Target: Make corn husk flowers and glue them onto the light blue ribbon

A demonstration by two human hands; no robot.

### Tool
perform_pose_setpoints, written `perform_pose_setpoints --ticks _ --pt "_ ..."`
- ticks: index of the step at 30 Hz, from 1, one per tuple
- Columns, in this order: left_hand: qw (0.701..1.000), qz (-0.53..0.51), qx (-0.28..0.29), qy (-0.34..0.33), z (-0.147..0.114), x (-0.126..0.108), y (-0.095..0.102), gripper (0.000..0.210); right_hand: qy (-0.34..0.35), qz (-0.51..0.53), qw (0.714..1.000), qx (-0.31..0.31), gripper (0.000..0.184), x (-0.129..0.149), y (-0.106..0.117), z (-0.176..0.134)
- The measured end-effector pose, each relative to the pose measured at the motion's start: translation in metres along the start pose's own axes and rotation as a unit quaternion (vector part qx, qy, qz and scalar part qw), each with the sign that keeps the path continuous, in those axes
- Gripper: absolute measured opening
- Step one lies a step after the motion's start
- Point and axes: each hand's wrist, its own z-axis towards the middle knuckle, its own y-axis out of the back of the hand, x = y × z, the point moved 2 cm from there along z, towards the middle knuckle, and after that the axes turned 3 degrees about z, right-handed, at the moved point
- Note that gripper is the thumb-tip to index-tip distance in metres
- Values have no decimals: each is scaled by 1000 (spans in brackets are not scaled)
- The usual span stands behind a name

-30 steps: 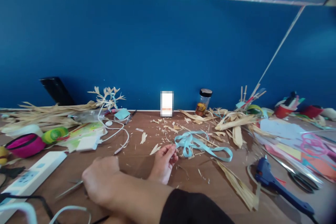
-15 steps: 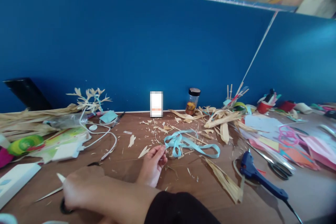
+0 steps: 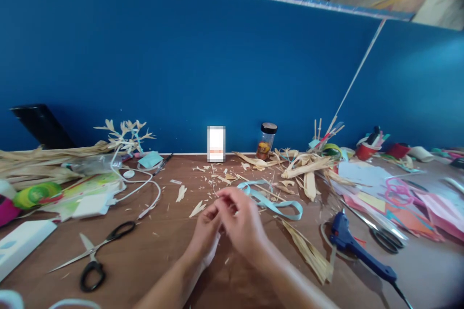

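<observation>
My left hand (image 3: pixel 207 231) and my right hand (image 3: pixel 242 217) meet over the middle of the brown table. The left fingers are pinched where they held the end of a light blue ribbon (image 3: pixel 286 208); that end is now hidden. Curled fingers of my right hand touch the left fingertips, and what they grip is hidden. The rest of the ribbon lies in loose loops just beyond and right of my hands. Scissors with black handles (image 3: pixel 93 253) rest on the table to the left, blades spread.
A blue glue gun (image 3: pixel 357 246) and a dry husk strip (image 3: pixel 308 251) lie to the right. Husk scraps (image 3: pixel 217 178) litter the back, near a jar with a black lid (image 3: pixel 267 140). White cable (image 3: pixel 157 198) and a white box (image 3: pixel 25 246) are at left.
My right hand has left the scissors, now lying on the table, and moved right to join my left hand. The left hand stays in about the same place.
</observation>
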Motion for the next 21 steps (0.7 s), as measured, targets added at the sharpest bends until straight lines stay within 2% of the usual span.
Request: perform_pose_setpoints --ticks 1,2,4,7,12,16,21 --pt "1000 26 14 -8 -1 0 -1 17 -32 33 997 -68 23 -15 10 -1" --pt "997 65 31 -17 -2 0 -2 16 -50 53 994 -81 21 -29 15 -2" --pt "984 160 58 -48 -2 1 -2 17 -62 100 991 -63 20 -48 17 -3" --pt "952 280 60 -107 -1 0 0 19 -70 161 984 -35 18 -62 12 -5" --pt "881 433 30 -185 -3 -2 1 18 -93 166 980 -59 16 -73 1 -9" --pt "847 495 20 -193 -5 -3 1 20 -93 152 981 -77 17 -78 -2 -12" --pt "831 517 39 -200 -7 -5 -2 20 -119 165 976 -73 18 -83 -4 -12"
